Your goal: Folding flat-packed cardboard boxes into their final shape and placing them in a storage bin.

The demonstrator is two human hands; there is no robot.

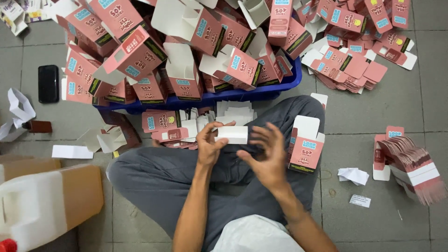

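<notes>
Hidden: the small white folded card slip (pixel 232 134) is partly covered by fingers.
Left hand (pixel 210 144): pinches the slip.
Right hand (pixel 265 156): blurred, fingers spread, holding nothing.

Two hands work over the lap: the left hand (pixel 208 145) and the right hand (pixel 266 156), with one white folded paper slip (pixel 232 134) between them. One blue bin (pixel 280 86) sits at the top of the floor, heaped with pink cartons (pixel 135 51), too many and too overlapped to count. One assembled pink carton (pixel 305 145) stands alone against the knee. There are two piles of flat carton blanks: one (pixel 350 65) near the floor's upper right corner, one fanned stack (pixel 413 163) at its right edge. One black phone (pixel 48 83) lies near the left edge. One plastic jug (pixel 42 205) sits at the lower left corner.
</notes>
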